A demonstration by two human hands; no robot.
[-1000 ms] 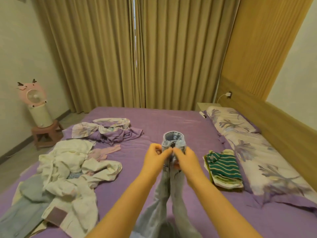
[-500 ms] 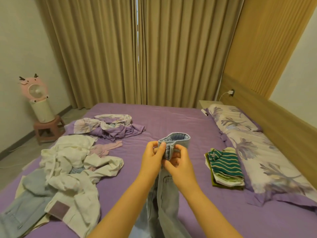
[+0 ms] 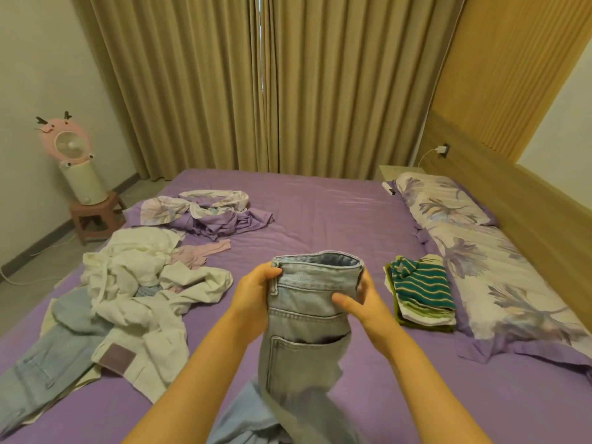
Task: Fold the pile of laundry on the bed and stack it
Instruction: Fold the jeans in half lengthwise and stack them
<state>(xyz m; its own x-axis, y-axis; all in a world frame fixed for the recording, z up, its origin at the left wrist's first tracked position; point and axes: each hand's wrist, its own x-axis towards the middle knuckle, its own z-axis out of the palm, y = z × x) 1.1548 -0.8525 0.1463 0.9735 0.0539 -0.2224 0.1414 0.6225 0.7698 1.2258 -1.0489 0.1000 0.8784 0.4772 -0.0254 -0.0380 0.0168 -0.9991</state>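
Jeans legs: the light-blue jeans hang from the waistband toward the viewer and drop out of view at the bottom edge; their long axis runs from the waistband to the person's body.

Left hand: the left hand grips the waistband's left end, fingers curled round it beside a belt loop.

Right hand: the right hand grips the waistband's right end, thumb pressed across the denim face, the other fingers hidden behind the cloth.

Key relation: the waistband lies crosswise between the two hands, held up off the purple bed, back pocket facing the camera. Both hands are equally near it, one at each end, so bringing the ends together would likely halve the jeans leg over leg.

Folded stack: a striped green shirt tops a small pile just to the right of the right hand, near the floral pillow; probably the jeans' destination.

Unfolded pile: a heap of white garments with another pair of jeans lies to the left, well apart.

Far: a crumpled floral sheet.
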